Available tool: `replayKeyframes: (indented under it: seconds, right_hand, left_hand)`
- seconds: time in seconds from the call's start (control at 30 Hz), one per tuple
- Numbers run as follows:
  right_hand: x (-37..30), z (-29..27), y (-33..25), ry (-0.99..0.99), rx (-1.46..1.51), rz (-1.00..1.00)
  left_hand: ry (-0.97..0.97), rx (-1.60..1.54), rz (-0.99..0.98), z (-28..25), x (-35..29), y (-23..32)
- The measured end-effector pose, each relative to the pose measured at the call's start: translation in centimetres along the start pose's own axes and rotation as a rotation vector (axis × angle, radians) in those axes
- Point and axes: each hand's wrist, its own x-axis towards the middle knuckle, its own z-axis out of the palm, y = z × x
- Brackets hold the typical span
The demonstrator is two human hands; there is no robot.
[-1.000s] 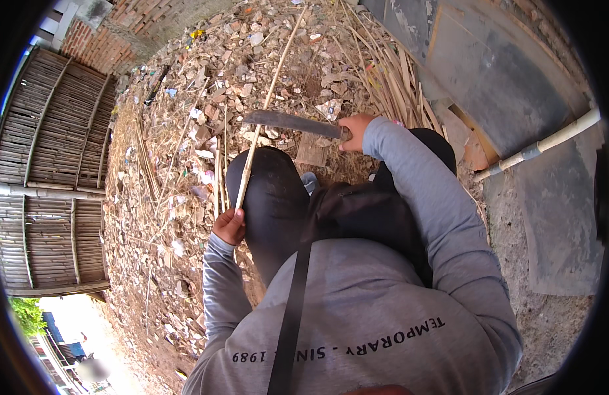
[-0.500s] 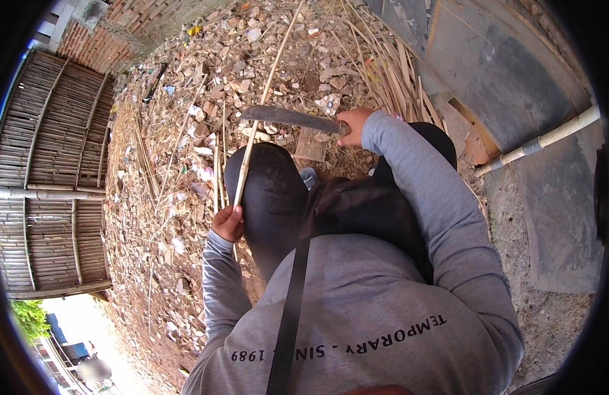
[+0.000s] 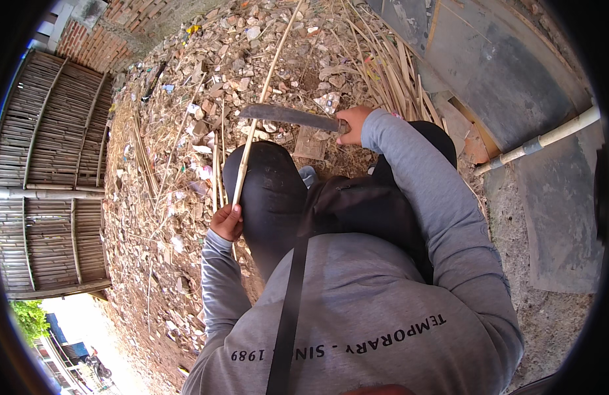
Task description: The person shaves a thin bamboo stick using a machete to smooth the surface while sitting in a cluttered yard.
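My left hand [image 3: 227, 222] is closed round the near end of a long, thin bamboo strip [image 3: 264, 96], beside my left knee. The strip slants away from me, up past the far edge of the view. In my right hand [image 3: 354, 125] is the handle of a machete [image 3: 288, 115], mostly hidden by the fingers. Its dark, broad blade points left and lies across the strip, well beyond my left hand. The blade seems to touch the strip; whether it has cut in, I cannot tell.
Bamboo strips lie piled [image 3: 400, 72] at the far right, with a few more strips [image 3: 218, 164] beside my left knee. Stones and litter cover the ground [image 3: 179, 263]. A bamboo-slat wall [image 3: 48, 131] stands left; dark sheets [image 3: 502, 59] and a pale pole [image 3: 548, 138] lie right.
The machete blade has shifted very slightly up and to the left along the strip. Both hands keep their hold and have hardly moved.
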Motion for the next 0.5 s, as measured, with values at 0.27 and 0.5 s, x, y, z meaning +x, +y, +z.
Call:
replayKeyframes:
  seconds: [0.27,0.5]
  right_hand:
    - [0.11,0.03,0.02,-0.005,-0.005,-0.015]
    - [0.12,-0.06,-0.07,-0.008,-0.013,-0.028]
  left_hand:
    - [-0.005,0.022,-0.003,0.12,-0.13,0.19]
    - [-0.030,0.002,-0.002,-0.16,-0.15,-0.02]
